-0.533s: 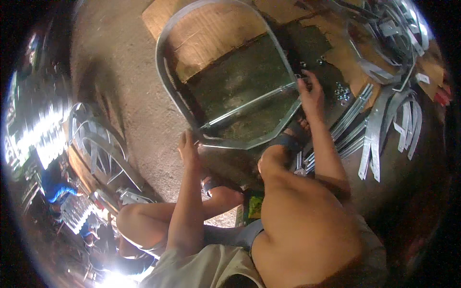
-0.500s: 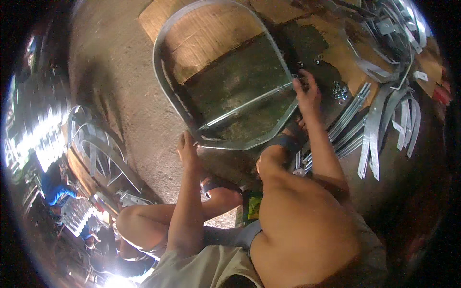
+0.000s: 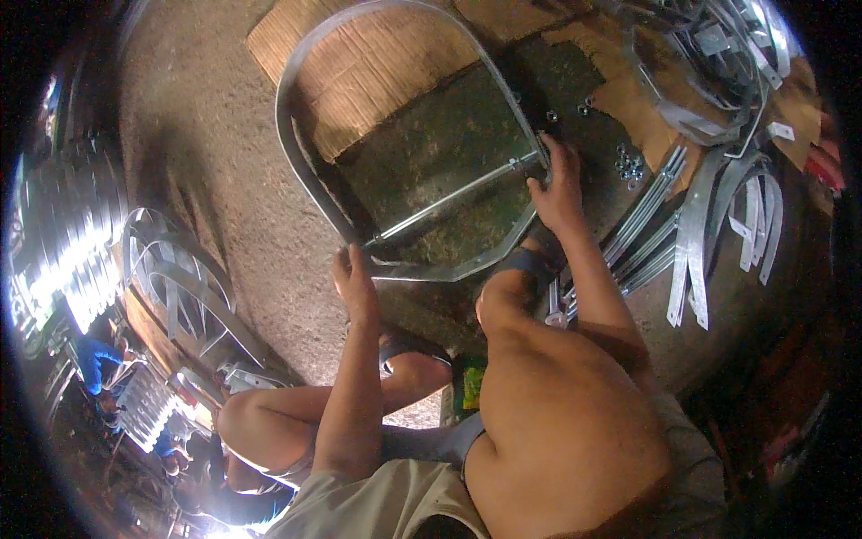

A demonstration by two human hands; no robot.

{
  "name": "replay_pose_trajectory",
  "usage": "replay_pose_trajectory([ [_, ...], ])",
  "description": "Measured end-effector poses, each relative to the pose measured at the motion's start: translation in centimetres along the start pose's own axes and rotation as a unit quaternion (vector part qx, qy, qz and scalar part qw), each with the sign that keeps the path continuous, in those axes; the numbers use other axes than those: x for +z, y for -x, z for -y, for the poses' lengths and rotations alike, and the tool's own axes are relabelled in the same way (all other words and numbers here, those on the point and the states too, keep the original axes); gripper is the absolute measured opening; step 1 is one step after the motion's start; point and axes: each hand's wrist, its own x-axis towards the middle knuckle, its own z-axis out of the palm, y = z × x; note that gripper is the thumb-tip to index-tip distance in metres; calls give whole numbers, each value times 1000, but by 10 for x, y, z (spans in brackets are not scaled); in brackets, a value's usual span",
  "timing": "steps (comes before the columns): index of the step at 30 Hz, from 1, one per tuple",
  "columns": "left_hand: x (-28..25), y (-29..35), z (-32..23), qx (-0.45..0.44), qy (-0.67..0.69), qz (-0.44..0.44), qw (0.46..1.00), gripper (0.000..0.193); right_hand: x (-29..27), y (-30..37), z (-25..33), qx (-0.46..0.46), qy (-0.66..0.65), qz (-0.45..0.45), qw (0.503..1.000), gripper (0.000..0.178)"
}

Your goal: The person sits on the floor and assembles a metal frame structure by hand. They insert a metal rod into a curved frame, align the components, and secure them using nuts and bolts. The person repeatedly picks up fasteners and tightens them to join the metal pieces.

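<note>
A large loop-shaped hoop of flat grey metal strap (image 3: pixel 287 135) lies in front of me, partly over cardboard. Across its near part runs a thin threaded rod (image 3: pixel 449 205), from the left side to the right side, with a nut near its right end. My left hand (image 3: pixel 357 289) is closed at the hoop's lower left, where the rod meets the strap; its fingertips are partly hidden. My right hand (image 3: pixel 563 193) grips the strap at the rod's right end, thumb on the inner side and fingers on the outer.
Loose nuts (image 3: pixel 628 166) and a bundle of rods (image 3: pixel 642 211) lie to the right, beside bent metal straps (image 3: pixel 700 251). More curved straps (image 3: pixel 193 278) are piled at left. Cardboard (image 3: pixel 386 67) covers floor beyond. My sandalled foot (image 3: pixel 516 274) is near the hoop.
My right hand has shifted its fingers and now wraps the strap at the rod's end. My left hand's fingers have moved up slightly against the corner. The view has shifted a little.
</note>
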Motion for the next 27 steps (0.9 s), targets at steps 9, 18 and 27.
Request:
replay_pose_trajectory([
  [9,-2,1,-6,-21,-57,0,998,59,15,-1,8,42,-32,-38,998,79],
  [18,7,11,-12,82,-196,1,977,58,2,-2,12,32,-29,-21,999,85],
  [27,8,-5,-16,-24,-217,-3,976,56,7,-3,7,61,-24,-19,998,88],
])
